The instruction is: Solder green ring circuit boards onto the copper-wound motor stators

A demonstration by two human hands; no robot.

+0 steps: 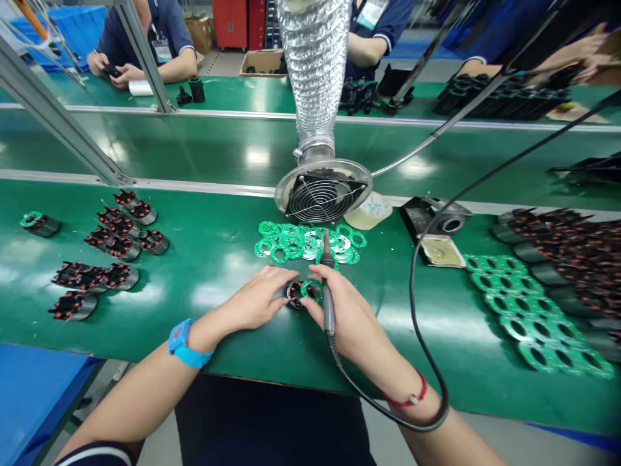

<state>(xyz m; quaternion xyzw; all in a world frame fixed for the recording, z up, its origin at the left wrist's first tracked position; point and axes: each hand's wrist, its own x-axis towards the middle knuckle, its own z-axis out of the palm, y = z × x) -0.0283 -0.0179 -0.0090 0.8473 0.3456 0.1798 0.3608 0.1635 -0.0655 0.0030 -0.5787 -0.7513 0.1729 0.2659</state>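
A motor stator (294,295) with copper windings stands on the green bench in front of me. My left hand (262,294) is closed round its left side, thumb and fingers against the rim. In my right hand (347,307) lies a soldering iron (328,304), its tip pointing up and away from me. The thumb and fingertips of that same hand hold a green ring-shaped circuit board (313,290) at the stator's top right; whether it is seated there I cannot tell. Just beyond, loose ring boards (291,241) lie in a heap.
A fume extractor fan (320,197) hangs over the heap. Right of it stand a soldering iron holder (449,223) and a sponge tray (441,251). Board panels (538,310) and stacked stators (572,259) lie right; more stators (119,223) left. The iron's cable (412,298) loops by my right arm. Co-workers sit opposite.
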